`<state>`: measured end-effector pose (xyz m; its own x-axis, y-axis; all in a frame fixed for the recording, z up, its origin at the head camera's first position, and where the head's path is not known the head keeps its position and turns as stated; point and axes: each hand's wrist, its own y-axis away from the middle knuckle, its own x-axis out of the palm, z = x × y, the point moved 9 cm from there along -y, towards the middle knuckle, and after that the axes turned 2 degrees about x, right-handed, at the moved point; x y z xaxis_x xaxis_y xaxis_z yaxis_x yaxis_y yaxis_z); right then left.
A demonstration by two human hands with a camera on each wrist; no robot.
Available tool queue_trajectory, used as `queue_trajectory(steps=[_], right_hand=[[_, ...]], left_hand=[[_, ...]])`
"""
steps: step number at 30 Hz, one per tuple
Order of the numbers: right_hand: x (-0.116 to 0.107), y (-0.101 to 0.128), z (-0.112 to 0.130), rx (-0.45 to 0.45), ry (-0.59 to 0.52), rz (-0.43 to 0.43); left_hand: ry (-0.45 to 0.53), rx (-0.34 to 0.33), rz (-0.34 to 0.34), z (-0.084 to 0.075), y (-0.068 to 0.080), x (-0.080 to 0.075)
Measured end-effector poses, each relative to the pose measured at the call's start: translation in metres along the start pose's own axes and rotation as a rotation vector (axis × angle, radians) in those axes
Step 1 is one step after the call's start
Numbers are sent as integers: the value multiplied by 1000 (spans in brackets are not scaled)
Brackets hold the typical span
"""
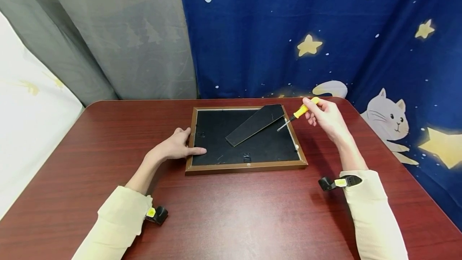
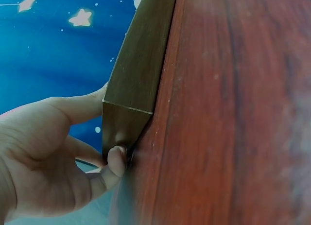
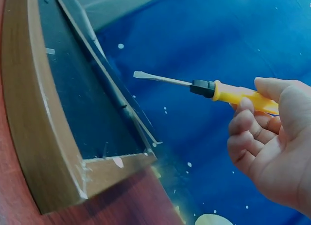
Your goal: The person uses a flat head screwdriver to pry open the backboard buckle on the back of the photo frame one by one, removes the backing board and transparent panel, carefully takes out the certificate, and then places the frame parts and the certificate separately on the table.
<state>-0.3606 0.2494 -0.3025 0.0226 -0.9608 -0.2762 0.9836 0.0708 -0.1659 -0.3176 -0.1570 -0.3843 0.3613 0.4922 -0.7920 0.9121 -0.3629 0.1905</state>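
A picture frame (image 1: 247, 167) with a brown wooden rim lies face down on the table, its black backing board (image 1: 213, 123) showing. A black easel stand (image 1: 258, 125) slants across that board. At the frame's left side my left hand (image 1: 177, 144) grips the rim, thumb over the backing and fingers along the outer edge. My right hand (image 1: 326, 117) holds a flat-blade screwdriver (image 3: 238, 95) by its yellow handle, above the frame's right side. The screwdriver's metal tip points left and down, clear of the frame in the right wrist view.
The dark red wooden table (image 1: 231, 212) extends around the frame. Behind it hang a grey curtain (image 1: 144, 43) and a blue curtain (image 1: 260, 43) with stars and a cat. Each wrist wears a small black camera, the left camera (image 1: 157, 215) and the right camera (image 1: 328, 183).
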Motion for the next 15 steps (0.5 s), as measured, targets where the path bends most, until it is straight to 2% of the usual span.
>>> queue_trajectory(steps=[11,15], right_hand=[[29,-2,-9,48,258,67],[40,-3,-17,64,329,105]], left_hand=[[-40,-31,4,-5,-1,2],[-52,-62,18,-3,-1,3]])
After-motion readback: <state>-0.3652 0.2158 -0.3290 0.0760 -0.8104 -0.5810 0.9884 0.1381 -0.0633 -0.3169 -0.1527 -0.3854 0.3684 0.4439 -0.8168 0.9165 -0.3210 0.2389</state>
